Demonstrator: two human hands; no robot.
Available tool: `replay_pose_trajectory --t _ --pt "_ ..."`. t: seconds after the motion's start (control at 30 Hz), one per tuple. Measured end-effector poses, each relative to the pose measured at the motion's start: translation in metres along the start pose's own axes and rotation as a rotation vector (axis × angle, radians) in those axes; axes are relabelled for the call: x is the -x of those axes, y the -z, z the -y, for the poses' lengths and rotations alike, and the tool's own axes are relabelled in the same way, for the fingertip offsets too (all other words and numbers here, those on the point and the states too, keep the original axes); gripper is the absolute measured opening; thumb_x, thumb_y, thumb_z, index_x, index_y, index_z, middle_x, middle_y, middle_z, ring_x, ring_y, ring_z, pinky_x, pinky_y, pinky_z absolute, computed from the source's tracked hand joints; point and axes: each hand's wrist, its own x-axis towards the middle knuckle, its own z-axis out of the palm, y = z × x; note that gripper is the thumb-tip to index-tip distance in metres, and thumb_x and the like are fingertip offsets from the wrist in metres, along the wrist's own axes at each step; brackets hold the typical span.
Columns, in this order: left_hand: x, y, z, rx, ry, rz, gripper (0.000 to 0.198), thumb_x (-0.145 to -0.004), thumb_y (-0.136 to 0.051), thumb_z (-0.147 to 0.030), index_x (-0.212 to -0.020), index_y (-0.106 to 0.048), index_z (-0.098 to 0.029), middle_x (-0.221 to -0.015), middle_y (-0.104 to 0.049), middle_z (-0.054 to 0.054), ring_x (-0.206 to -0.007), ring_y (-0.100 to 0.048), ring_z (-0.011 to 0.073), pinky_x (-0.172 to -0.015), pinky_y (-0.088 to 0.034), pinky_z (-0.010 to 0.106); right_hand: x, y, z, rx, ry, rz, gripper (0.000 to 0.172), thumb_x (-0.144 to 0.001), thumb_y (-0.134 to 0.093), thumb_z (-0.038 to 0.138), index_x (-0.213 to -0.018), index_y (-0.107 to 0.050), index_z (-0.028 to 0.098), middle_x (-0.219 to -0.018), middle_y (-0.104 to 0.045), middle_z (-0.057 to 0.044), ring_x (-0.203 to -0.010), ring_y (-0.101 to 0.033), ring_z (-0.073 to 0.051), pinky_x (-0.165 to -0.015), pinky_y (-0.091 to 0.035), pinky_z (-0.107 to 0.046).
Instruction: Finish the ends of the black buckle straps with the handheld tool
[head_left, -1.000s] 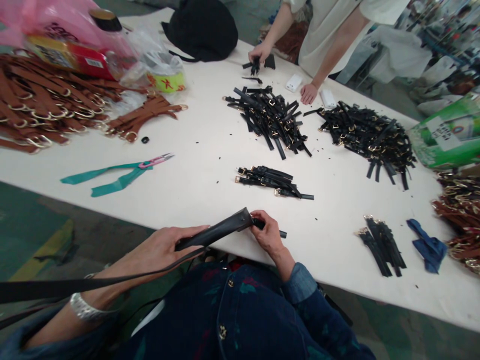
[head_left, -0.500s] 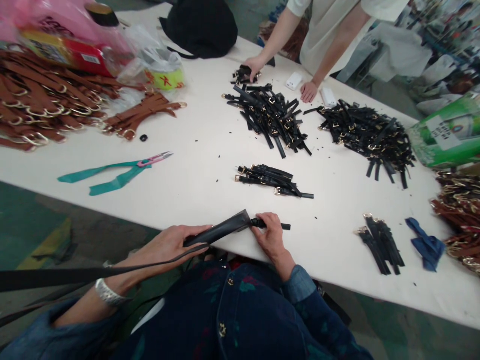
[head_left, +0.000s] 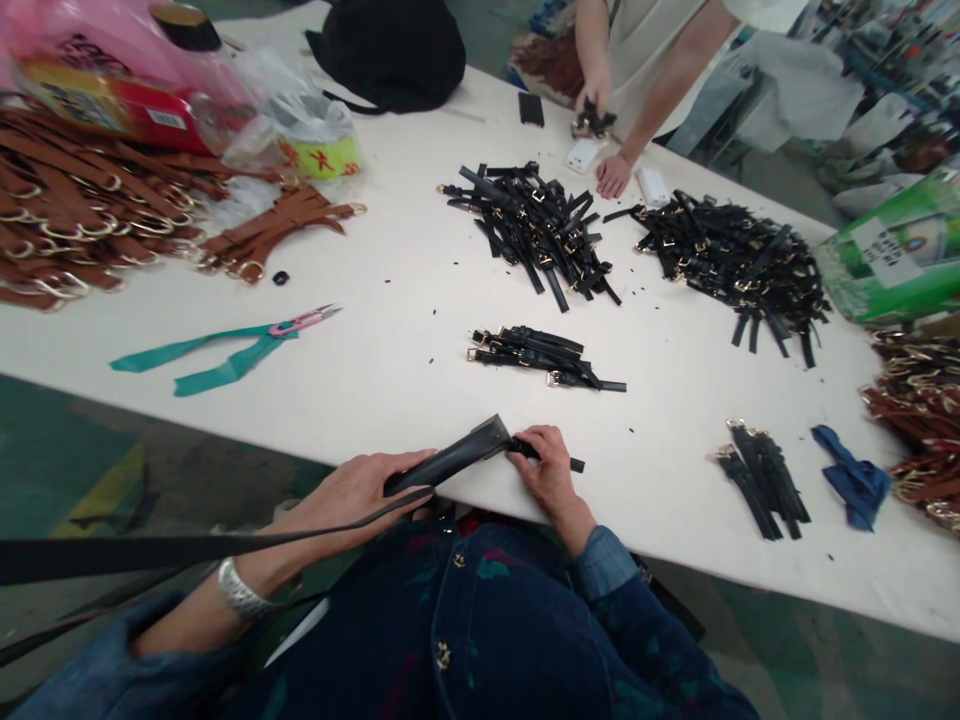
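Observation:
My left hand (head_left: pixel 360 500), with a silver bracelet at the wrist, is wrapped round a long black leather piece (head_left: pixel 454 455) at the table's front edge. A thin black strap runs from that hand off to the left. At the right end of the leather piece, my right hand (head_left: pixel 551 475) pinches a short black buckle strap (head_left: pixel 576 465), whose end sticks out to the right. Just beyond my hands lies a small bundle of black buckle straps (head_left: pixel 532 355).
Scissors with teal-wrapped handles (head_left: pixel 262 340) lie left. Two black strap heaps (head_left: pixel 540 235) (head_left: pixel 742 265), brown straps (head_left: pixel 82 210), a black hat (head_left: pixel 405 50) and a blue cloth (head_left: pixel 851 480) are on the table (head_left: pixel 360 350). Across it, a person's hand (head_left: pixel 595 100) holds black pieces.
The other person's hand has moved right with the black pieces, and a black rectangular item now shows on the table. My hands keep the same hold, shifted slightly right in view.

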Motion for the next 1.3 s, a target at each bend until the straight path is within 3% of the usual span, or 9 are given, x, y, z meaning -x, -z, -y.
replay_pose_trajectory --t 0.13,0.23,0.4,0.57,0.73,0.87,1.0,1.13,1.3 --pt "0.004 0.008 0.001 -0.049 0.038 0.057 0.053 -0.089 -0.051 -0.054 -0.134 -0.059 -0.028 -0.078 -0.074 -0.002 -0.065 -0.065 0.0197 -0.06 -0.045 0.023 0.0 -0.001 -0.002 -0.059 -0.004 -0.004 0.022 -0.08 -0.07 0.026 -0.103 -0.069 0.023 -0.104 -0.064 -0.009 -0.099 -0.058 -0.024 -0.09 -0.052 -0.042" --pt "-0.001 0.009 -0.002 -0.037 0.024 0.062 0.054 -0.089 -0.052 -0.053 -0.137 -0.056 -0.029 -0.089 -0.076 -0.002 -0.066 -0.066 0.0196 -0.063 -0.046 0.023 -0.001 -0.001 -0.003 -0.081 -0.019 0.011 0.023 -0.079 -0.071 0.025 -0.102 -0.069 0.023 -0.103 -0.064 -0.009 -0.099 -0.059 -0.024 -0.091 -0.052 -0.042" --pt "-0.015 0.007 0.0 0.061 0.01 0.062 0.055 -0.088 -0.053 -0.055 -0.137 -0.057 -0.028 -0.108 -0.075 -0.001 -0.094 -0.068 0.0263 -0.082 -0.05 0.027 -0.002 0.0 -0.003 -0.088 -0.056 0.02 0.022 -0.078 -0.072 0.025 -0.099 -0.07 0.022 -0.1 -0.065 -0.009 -0.097 -0.059 -0.024 -0.09 -0.052 -0.043" --pt "-0.017 0.018 0.023 0.183 0.006 0.087 0.055 -0.089 -0.054 -0.052 -0.136 -0.058 -0.025 -0.124 -0.07 0.0 -0.109 -0.064 0.0275 -0.092 -0.047 0.027 -0.002 0.0 -0.002 -0.082 -0.046 0.023 0.021 -0.078 -0.071 0.023 -0.099 -0.069 0.022 -0.101 -0.065 -0.009 -0.097 -0.059 -0.024 -0.09 -0.052 -0.043" --pt "-0.019 0.032 0.027 0.111 0.017 0.136 0.056 -0.087 -0.055 -0.055 -0.135 -0.059 -0.025 -0.116 -0.073 -0.001 -0.1 -0.066 0.0261 -0.084 -0.048 0.026 -0.003 0.001 -0.001 -0.081 -0.038 0.031 0.021 -0.077 -0.071 0.022 -0.098 -0.069 0.022 -0.101 -0.065 -0.009 -0.097 -0.06 -0.024 -0.09 -0.051 -0.043" --pt "-0.024 0.032 0.005 -0.065 -0.03 0.128 0.056 -0.088 -0.052 -0.056 -0.136 -0.057 -0.027 -0.107 -0.075 0.0 -0.087 -0.067 0.0236 -0.076 -0.048 0.026 -0.004 0.002 0.0 -0.084 -0.038 0.028 0.021 -0.077 -0.071 0.023 -0.098 -0.069 0.022 -0.1 -0.065 -0.009 -0.096 -0.059 -0.024 -0.09 -0.051 -0.043" --pt "-0.025 0.025 -0.011 -0.23 0.005 0.053 0.056 -0.089 -0.049 -0.056 -0.136 -0.057 -0.027 -0.11 -0.074 0.005 -0.094 -0.067 0.0258 -0.077 -0.047 0.027 -0.005 0.002 0.001 -0.083 -0.045 0.02 0.021 -0.077 -0.071 0.024 -0.098 -0.069 0.022 -0.1 -0.065 -0.009 -0.096 -0.059 -0.024 -0.089 -0.051 -0.043" --pt "-0.017 0.017 -0.004 -0.202 0.059 0.026 0.059 -0.088 -0.048 -0.056 -0.137 -0.057 -0.023 -0.112 -0.074 0.005 -0.097 -0.067 0.027 -0.077 -0.047 0.027 -0.003 0.003 0.002 -0.087 -0.043 0.033 0.022 -0.077 -0.07 0.024 -0.099 -0.069 0.021 -0.101 -0.065 -0.009 -0.097 -0.059 -0.024 -0.089 -0.052 -0.043" --pt "-0.01 0.015 0.003 -0.147 0.051 0.054 0.057 -0.087 -0.051 -0.057 -0.134 -0.06 -0.025 -0.099 -0.076 0.001 -0.083 -0.068 0.0235 -0.074 -0.047 0.026 -0.004 0.007 -0.001 -0.104 -0.011 0.101 0.029 -0.076 -0.067 0.019 -0.104 -0.068 0.022 -0.105 -0.064 -0.009 -0.1 -0.058 -0.024 -0.093 -0.051 -0.044"
